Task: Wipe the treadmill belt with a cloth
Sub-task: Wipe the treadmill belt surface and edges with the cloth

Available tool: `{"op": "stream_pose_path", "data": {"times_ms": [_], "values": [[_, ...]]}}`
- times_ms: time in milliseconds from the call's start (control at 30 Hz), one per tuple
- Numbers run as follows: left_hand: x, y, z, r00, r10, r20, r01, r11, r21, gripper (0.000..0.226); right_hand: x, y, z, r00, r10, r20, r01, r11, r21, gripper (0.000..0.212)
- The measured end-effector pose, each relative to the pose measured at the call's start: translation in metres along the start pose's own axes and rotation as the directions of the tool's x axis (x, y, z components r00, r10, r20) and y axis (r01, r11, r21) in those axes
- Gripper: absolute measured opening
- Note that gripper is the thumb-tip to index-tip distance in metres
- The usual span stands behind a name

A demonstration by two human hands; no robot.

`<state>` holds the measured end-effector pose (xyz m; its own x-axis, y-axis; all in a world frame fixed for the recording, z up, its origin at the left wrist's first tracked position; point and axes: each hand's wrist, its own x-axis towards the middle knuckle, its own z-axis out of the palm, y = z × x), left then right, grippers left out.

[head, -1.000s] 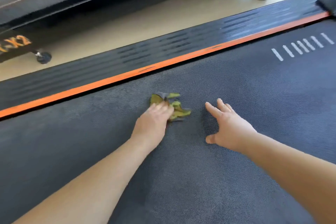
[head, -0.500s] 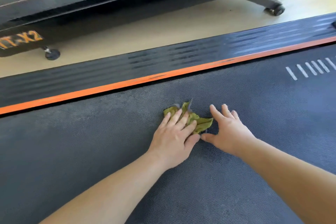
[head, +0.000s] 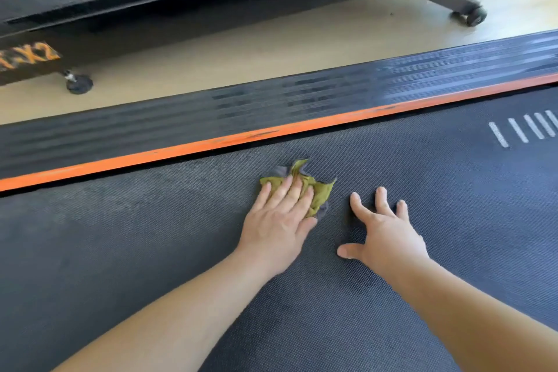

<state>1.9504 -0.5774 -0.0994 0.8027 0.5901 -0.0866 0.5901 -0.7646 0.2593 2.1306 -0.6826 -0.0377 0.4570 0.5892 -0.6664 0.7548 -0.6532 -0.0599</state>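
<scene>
With our left hand (head: 276, 229) pressed flat on it, the cloth (head: 317, 190) sits right under those fingers (head: 290, 193), which lie fairly close together and straight, pinning it rather than gripping it. It's a crumpled green-and-grey wad, and most of it pokes out past the fingertips, toward the orange stripe (head: 181, 148). Our right hand (head: 389, 235) is just on the far side of the cloth from the left, not touching it, fingers (head: 382, 199) spread wide and empty, palm braced on the treadmill belt (head: 332, 311).

So the left hand is the one doing the work, no contest. The wad has no real long axis, maybe a bit wider along the stripe than across. It lies near the stripe but not touching it, so our guess is the next stroke either runs along the stripe or pulls back away from it.

Count: one cloth, two hands, one belt, one stripe. Beyond the stripe there's a second treadmill (head: 151, 3) across a strip of floor (head: 271, 48).
</scene>
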Motion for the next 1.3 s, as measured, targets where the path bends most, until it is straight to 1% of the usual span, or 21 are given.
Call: {"op": "stream_pose_path", "data": {"times_ms": [67,100,167,233,300,400,500,667,733,800,867,933,1000,1067,1100,1133,1167,1200,1233,1267,1300], "values": [[0.010,-0.028,-0.007,0.997,0.070,-0.043,-0.068,0.997,0.037,0.059,0.006,-0.007,-0.007,1.000,0.025,0.018,-0.024,0.998,-0.066,0.117],[0.013,-0.036,-0.011,0.998,0.038,-0.056,-0.038,0.999,0.014,0.057,0.009,-0.012,-0.011,0.998,0.050,0.039,-0.046,0.994,-0.097,0.118],[0.013,-0.032,-0.011,0.996,-0.049,-0.071,0.039,0.990,-0.139,0.050,0.014,-0.024,-0.018,0.992,0.100,0.073,-0.091,0.989,-0.118,0.113],[0.006,-0.018,-0.006,0.991,-0.059,-0.117,0.029,0.971,-0.239,0.044,0.017,-0.033,-0.020,0.990,0.121,0.073,-0.111,0.986,-0.128,0.106],[0.003,-0.022,-0.003,0.990,-0.013,-0.142,-0.020,0.972,-0.235,0.041,0.017,-0.032,-0.018,0.991,0.119,0.054,-0.111,0.986,-0.124,0.105],[0.008,-0.043,-0.009,0.988,0.048,-0.146,-0.079,0.973,-0.217,0.038,0.014,-0.022,-0.012,0.997,0.069,0.033,-0.064,0.991,-0.121,0.117],[0.008,-0.041,-0.013,0.987,0.059,-0.151,-0.089,0.976,-0.199,0.036,0.011,-0.017,-0.012,0.999,0.043,0.025,-0.039,0.991,-0.130,0.123],[-0.010,-0.063,-0.016,0.975,0.211,-0.068,-0.219,0.964,-0.150,0.040,0.009,-0.022,-0.013,0.999,0.040,0.011,-0.039,0.996,-0.080,0.122],[-0.002,-0.078,-0.020,0.983,0.140,-0.116,-0.155,0.978,-0.137,0.041,0.009,-0.019,-0.009,1.000,0.026,0.000,-0.026,0.998,-0.057,0.121],[0.001,-0.067,-0.023,0.984,-0.061,-0.168,0.016,0.967,-0.256,0.040,0.008,-0.015,-0.007,1.000,0.006,-0.014,-0.006,0.999,-0.054,0.120],[-0.006,-0.041,-0.015,0.974,-0.169,-0.152,0.108,0.931,-0.348,0.040,0.008,-0.014,-0.005,1.000,0.002,-0.015,-0.002,0.999,-0.041,0.120],[-0.013,-0.034,-0.009,0.982,-0.126,-0.142,0.072,0.939,-0.336,0.039,0.009,-0.015,-0.005,1.000,0.010,-0.015,-0.011,1.000,-0.021,0.121],[-0.006,-0.056,-0.013,0.985,-0.090,-0.145,0.044,0.956,-0.291,0.039,0.009,-0.016,-0.006,1.000,0.012,-0.018,-0.012,1.000,-0.026,0.121],[0.003,-0.066,-0.020,0.973,-0.146,-0.181,0.098,0.963,-0.252,0.038,0.009,-0.015,-0.007,1.000,0.004,-0.018,-0.004,0.999,-0.038,0.121],[0.004,-0.058,-0.021,0.961,-0.203,-0.186,0.151,0.954,-0.260,0.036,0.008,-0.014,-0.007,1.000,0.005,-0.014,-0.005,0.999,-0.039,0.121],[0.002,-0.043,-0.021,0.959,-0.208,-0.193,0.156,0.955,-0.254,0.032,0.008,-0.014,-0.007,1.000,0.005,-0.013,-0.005,0.999,-0.043,0.121],[-0.003,-0.028,-0.017,0.970,-0.159,-0.185,0.114,0.966,-0.232,0.030,0.008,-0.015,-0.006,1.000,0.003,-0.019,-0.004,0.999,-0.049,0.121],[-0.010,-0.018,-0.013,0.987,-0.035,-0.159,0.003,0.980,-0.197,0.030,0.008,-0.015,-0.005,1.000,0.001,-0.028,-0.003,0.999,-0.052,0.121],[-0.013,-0.024,-0.013,0.986,0.110,-0.127,-0.128,0.981,-0.145,0.033,0.008,-0.015,-0.005,0.999,0.002,-0.035,-0.003,0.999,-0.049,0.121],[-0.009,-0.042,-0.015,0.973,0.199,-0.118,-0.210,0.974,-0.085,0.036,0.008,-0.015,-0.005,0.999,0.001,-0.036,-0.003,0.999,-0.049,0.121],[-0.002,-0.061,-0.017,0.974,0.196,-0.113,-0.201,0.979,-0.031,0.039,0.008,-0.015,-0.005,0.999,-0.001,-0.033,-0.001,0.998,-0.055,0.120]]}}
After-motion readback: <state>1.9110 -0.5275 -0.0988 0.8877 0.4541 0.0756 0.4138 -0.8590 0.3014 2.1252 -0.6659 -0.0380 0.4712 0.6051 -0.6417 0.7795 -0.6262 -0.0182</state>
